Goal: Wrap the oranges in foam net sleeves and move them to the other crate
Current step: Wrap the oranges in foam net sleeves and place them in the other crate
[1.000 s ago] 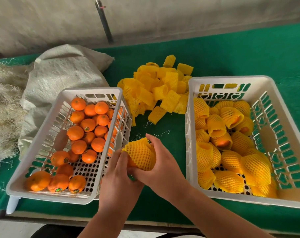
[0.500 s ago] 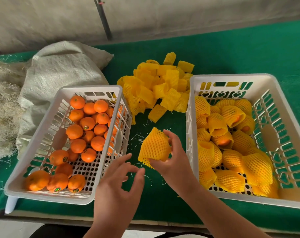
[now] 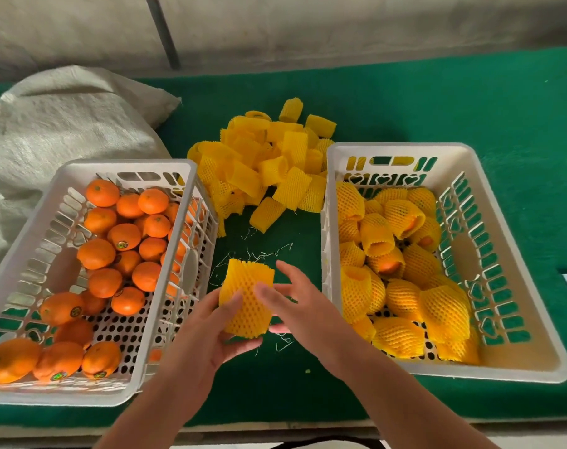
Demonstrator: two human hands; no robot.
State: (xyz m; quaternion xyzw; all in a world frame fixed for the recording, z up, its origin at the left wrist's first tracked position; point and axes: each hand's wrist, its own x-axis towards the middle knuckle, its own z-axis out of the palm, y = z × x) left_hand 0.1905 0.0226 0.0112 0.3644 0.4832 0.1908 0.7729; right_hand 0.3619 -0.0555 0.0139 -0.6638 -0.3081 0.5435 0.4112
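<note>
Wrapped orange [image 3: 248, 301]: yellow foam net, upright, flared top, between both crates, 6 o'clock of the loose sleeve pile [image 3: 269, 163]. Left hand [image 3: 207, 335] now grips it, fingers curled; earlier free. Right hand [image 3: 303, 306] fingers spread, seemingly just touching.

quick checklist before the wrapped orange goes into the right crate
1. Sleeve held: ok, left hand grips the wrapped orange, right hand fingers touch it.
2. Orange fully covered: cannot tell, no peel shows from this side.
3. Room in right crate: ok, bare floor along its right wall.
4. Path to the crate: ok, only green cloth between.
5. Spare sleeves: ok, pile remains.
6. Unwrapped oranges left: ok, many.
</note>
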